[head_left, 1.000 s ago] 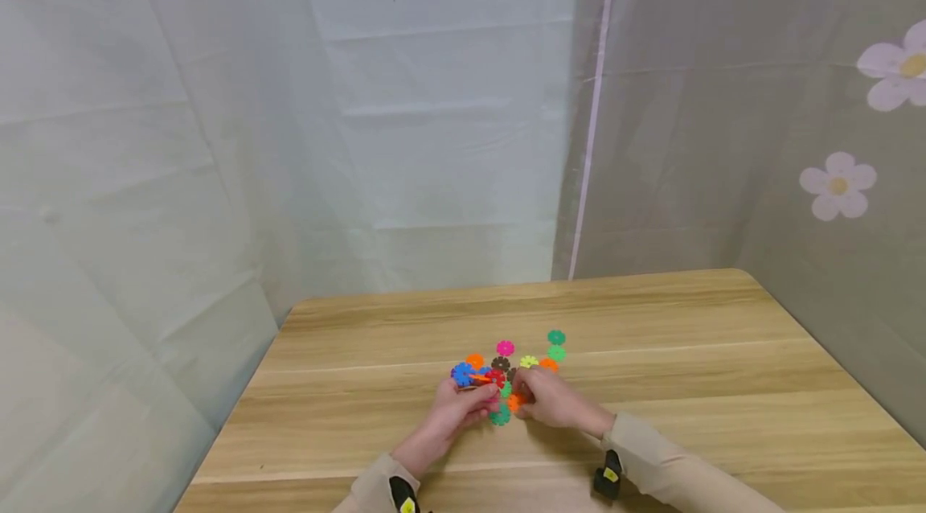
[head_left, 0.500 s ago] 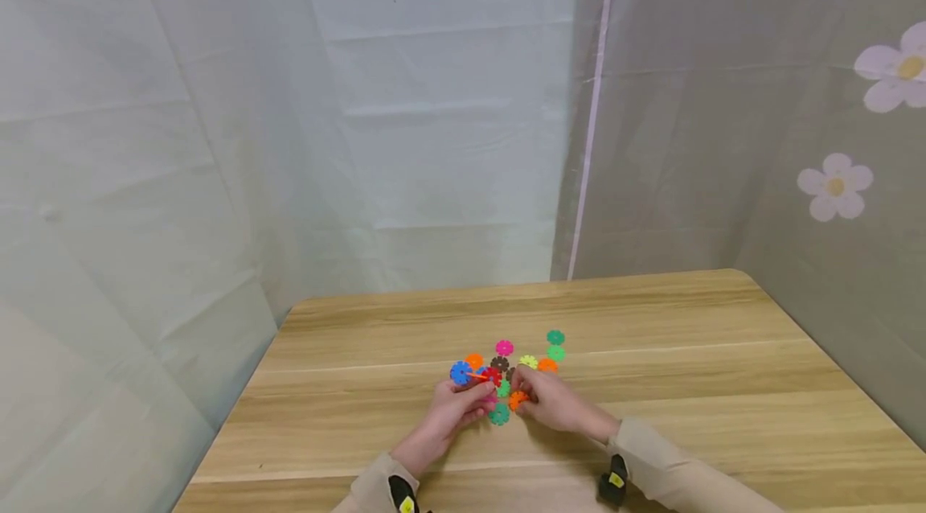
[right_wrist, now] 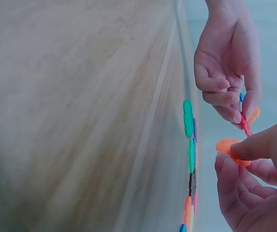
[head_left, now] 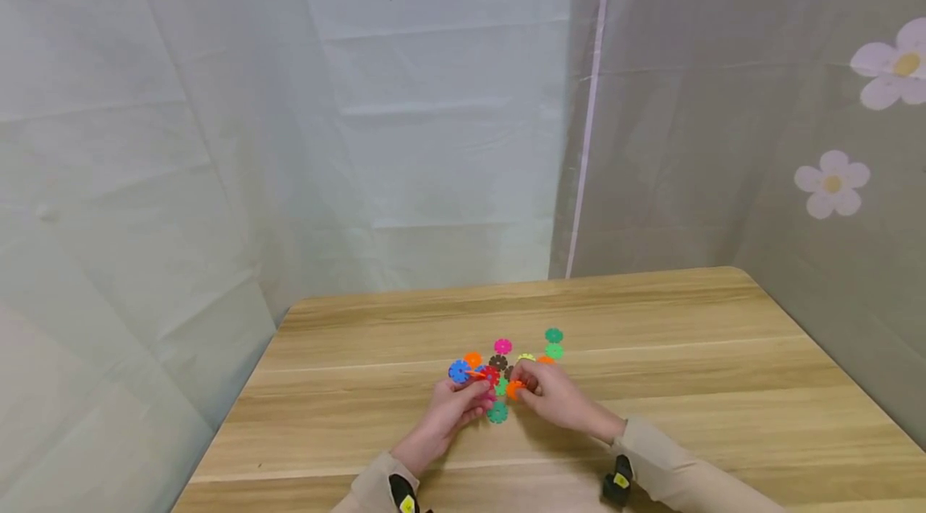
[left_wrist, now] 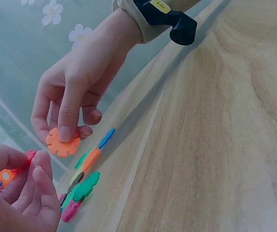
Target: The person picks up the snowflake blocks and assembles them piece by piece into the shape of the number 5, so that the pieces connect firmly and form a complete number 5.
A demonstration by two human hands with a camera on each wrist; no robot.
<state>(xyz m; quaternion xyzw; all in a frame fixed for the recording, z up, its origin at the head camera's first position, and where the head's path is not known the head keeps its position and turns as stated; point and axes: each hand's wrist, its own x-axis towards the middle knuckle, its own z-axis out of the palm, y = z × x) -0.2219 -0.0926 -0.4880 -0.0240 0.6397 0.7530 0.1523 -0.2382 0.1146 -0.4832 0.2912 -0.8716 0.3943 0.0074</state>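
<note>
Between left thumb and fingers, my left hand [head_left: 450,410] pinches a red interlocking disc [head_left: 490,374]. Joined to it in a short chain are an orange disc [left_wrist: 5,177], seen edge-on from the head, and a blue disc [head_left: 459,371] at the far end. My right hand [head_left: 557,397] pinches a loose orange disc [left_wrist: 57,146] by its edge, raised above the table. That disc has a notched, flower-like rim. In the right wrist view the held orange disc [right_wrist: 225,146] is close beside the red one, near its edge.
Several loose discs lie flat on the wooden table [head_left: 376,336] around and behind the hands: dark green [head_left: 497,412], pink [head_left: 502,346], brown [head_left: 497,363], orange [head_left: 473,359], and light green [head_left: 554,350]. Pale curtains hang behind the table.
My right hand has lifted the orange disc a little and turned it, still pinching it. The left hand keeps its chain nearly in place, tilted slightly.
</note>
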